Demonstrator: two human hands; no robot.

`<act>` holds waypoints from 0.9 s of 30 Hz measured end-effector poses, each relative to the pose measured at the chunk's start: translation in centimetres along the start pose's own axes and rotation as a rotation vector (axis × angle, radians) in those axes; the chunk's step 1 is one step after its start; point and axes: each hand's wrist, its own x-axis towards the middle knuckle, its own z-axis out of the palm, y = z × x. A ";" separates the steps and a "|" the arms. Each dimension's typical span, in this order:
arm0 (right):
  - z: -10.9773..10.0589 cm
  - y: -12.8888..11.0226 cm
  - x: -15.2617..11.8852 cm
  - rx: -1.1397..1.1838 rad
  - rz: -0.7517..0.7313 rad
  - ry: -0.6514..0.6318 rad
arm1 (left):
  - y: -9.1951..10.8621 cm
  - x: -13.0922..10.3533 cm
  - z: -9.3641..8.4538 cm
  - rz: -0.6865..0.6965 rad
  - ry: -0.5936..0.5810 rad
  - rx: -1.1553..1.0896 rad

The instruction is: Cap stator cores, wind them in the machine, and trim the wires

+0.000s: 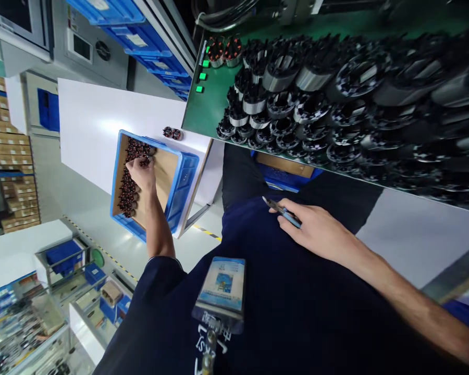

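Note:
My left hand (142,176) reaches into a blue crate (184,179) on the left, its fingers curled round a small dark wound motor stator, mostly hidden by the hand. Rows of similar copper-and-black stators (127,195) stand along the crate's far side on a brown cardboard sheet (164,174). In front of my lap, my right hand (308,226) is closed around small cutting pliers (283,212). Their slim jaws point up and left, away from the stators.
Many larger black-and-silver stators (283,73) crowd the green bench (209,112), with two copper-wound stators (224,51) at its corner. Two small stators (172,134) sit on the white table (86,120) beside the crate. A badge (222,284) hangs over my shirt.

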 end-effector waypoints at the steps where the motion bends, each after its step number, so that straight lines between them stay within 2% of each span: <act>1: -0.2 -0.1 0.0 -0.006 0.011 0.013 | 0.1 0.0 -0.3 0.019 0.026 -0.010; 5: -1.0 -0.6 0.0 0.025 0.056 0.017 | 1.5 -0.4 -2.4 0.093 0.102 -0.019; 7: -1.1 -1.0 0.2 0.034 0.069 0.006 | 3.5 0.4 -2.6 0.178 0.127 -0.025; 8: -1.1 -1.3 0.3 0.027 0.066 0.003 | 5.0 1.4 -2.1 0.260 0.135 -0.056; 10: -0.9 -1.9 0.4 -0.007 0.045 -0.002 | 8.9 4.2 0.3 0.479 0.129 -0.180; 12: -0.7 -2.6 0.4 -0.043 0.015 -0.014 | 13.9 7.8 4.3 0.609 0.026 -0.349; 15: -1.0 -3.6 -0.1 -0.044 -0.027 -0.045 | 21.4 11.8 10.4 0.521 -0.254 -0.413; 17: -1.5 -4.0 -0.6 -0.019 -0.042 -0.044 | 25.1 12.3 13.1 0.540 -0.332 -0.448; 18: -1.7 -4.0 -0.9 -0.007 -0.039 -0.032 | 26.3 11.8 13.8 0.564 -0.351 -0.468; 21: -2.5 -3.6 -1.7 0.025 0.002 0.040 | 27.4 9.9 14.5 0.645 -0.371 -0.544; 25: -2.8 -2.4 -2.7 0.076 0.052 0.114 | 26.3 9.6 14.6 0.766 -0.364 -0.660; 27: -2.9 -2.0 -3.0 0.100 0.064 0.127 | 25.6 9.6 14.5 0.762 -0.323 -0.707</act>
